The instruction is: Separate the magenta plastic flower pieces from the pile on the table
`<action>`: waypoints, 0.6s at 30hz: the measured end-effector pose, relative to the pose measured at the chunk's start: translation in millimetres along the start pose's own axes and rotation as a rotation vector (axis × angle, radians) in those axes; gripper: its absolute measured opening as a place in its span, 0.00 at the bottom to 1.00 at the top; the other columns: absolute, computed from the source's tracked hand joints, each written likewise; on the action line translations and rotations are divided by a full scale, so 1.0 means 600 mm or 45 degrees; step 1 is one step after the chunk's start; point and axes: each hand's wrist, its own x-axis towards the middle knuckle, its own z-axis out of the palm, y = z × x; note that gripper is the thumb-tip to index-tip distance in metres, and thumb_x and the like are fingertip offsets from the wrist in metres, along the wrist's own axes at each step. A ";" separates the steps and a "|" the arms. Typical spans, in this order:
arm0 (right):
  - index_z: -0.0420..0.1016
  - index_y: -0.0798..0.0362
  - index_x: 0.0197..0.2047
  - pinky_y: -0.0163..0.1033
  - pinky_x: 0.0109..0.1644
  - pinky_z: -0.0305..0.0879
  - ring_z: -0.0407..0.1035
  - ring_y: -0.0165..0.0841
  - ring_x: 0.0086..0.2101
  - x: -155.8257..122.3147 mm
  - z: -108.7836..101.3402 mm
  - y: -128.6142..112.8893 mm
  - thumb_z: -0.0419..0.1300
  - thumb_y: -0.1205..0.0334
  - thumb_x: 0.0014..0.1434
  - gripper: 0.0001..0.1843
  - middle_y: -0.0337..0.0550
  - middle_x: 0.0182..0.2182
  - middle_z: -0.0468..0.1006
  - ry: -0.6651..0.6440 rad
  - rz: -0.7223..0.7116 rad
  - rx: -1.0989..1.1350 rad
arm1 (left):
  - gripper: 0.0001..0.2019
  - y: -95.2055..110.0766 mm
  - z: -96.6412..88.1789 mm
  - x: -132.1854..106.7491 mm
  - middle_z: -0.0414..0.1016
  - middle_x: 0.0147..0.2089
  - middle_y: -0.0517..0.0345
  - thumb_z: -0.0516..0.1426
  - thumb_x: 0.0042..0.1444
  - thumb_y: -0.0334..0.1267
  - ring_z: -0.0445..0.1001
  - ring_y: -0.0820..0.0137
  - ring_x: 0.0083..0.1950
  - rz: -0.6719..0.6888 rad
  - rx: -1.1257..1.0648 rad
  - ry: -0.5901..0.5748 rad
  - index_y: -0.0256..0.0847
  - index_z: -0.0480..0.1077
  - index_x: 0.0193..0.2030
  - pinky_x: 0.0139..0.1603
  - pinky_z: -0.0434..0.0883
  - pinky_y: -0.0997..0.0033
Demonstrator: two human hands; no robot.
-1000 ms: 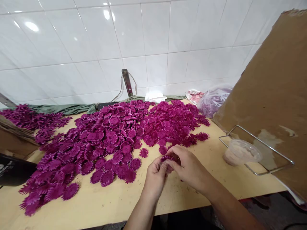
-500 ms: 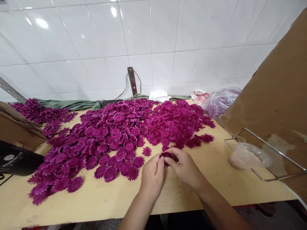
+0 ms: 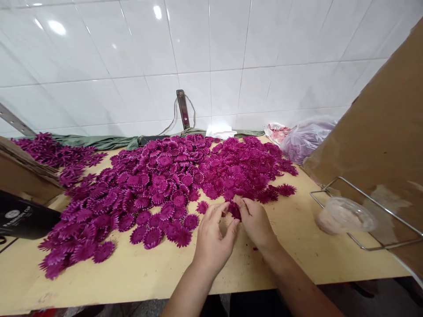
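A wide heap of magenta fabric flower pieces (image 3: pixel 158 185) covers the left and middle of the wooden table (image 3: pixel 139 268); a denser, darker pile (image 3: pixel 244 169) lies to its right. My right hand (image 3: pixel 254 220) pinches one dark magenta flower piece (image 3: pixel 234 210) at the near edge of the right pile. Just left of it is my left hand (image 3: pixel 213 235), fingers spread and curved, thumb near that piece, holding nothing that I can see.
A tilted cardboard sheet (image 3: pixel 380 132) stands at the right, with a wire frame (image 3: pixel 363 207) and a clear plastic cup (image 3: pixel 343 215) at its foot. A plastic bag (image 3: pixel 304 136) lies at the back right. A black box (image 3: pixel 23 218) and cardboard sit at the left.
Both hands held one flower piece together; now my left hand has let go and opened, and my right hand has moved slightly toward the pile with the piece.
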 end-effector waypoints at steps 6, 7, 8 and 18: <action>0.63 0.53 0.24 0.36 0.28 0.60 0.64 0.31 0.25 -0.011 0.008 -0.012 0.44 0.55 0.61 0.18 0.40 0.21 0.71 -0.257 0.013 0.259 | 0.09 -0.003 -0.006 0.019 0.73 0.40 0.51 0.55 0.51 0.37 0.72 0.66 0.39 -0.111 -0.256 -0.002 0.40 0.73 0.38 0.39 0.69 0.68; 0.63 0.53 0.24 0.36 0.28 0.60 0.64 0.31 0.25 -0.015 0.008 -0.015 0.43 0.55 0.61 0.18 0.40 0.21 0.70 -0.287 0.006 0.307 | 0.07 -0.003 -0.010 0.022 0.74 0.36 0.53 0.55 0.50 0.36 0.72 0.67 0.37 -0.126 -0.269 0.003 0.39 0.73 0.34 0.38 0.69 0.69; 0.63 0.53 0.25 0.36 0.28 0.60 0.64 0.31 0.25 -0.018 0.008 -0.017 0.43 0.55 0.61 0.18 0.39 0.21 0.69 -0.314 -0.002 0.347 | 0.06 -0.004 -0.013 0.026 0.73 0.33 0.54 0.55 0.50 0.36 0.71 0.67 0.35 -0.142 -0.274 0.008 0.39 0.73 0.30 0.37 0.68 0.69; 0.71 0.56 0.37 0.39 0.39 0.64 0.68 0.32 0.33 -0.036 0.004 -0.014 0.54 0.66 0.53 0.08 0.42 0.31 0.74 -0.543 0.000 0.519 | 0.07 -0.002 -0.024 0.030 0.67 0.22 0.63 0.53 0.51 0.37 0.66 0.72 0.27 -0.205 -0.185 0.261 0.40 0.64 0.23 0.30 0.62 0.74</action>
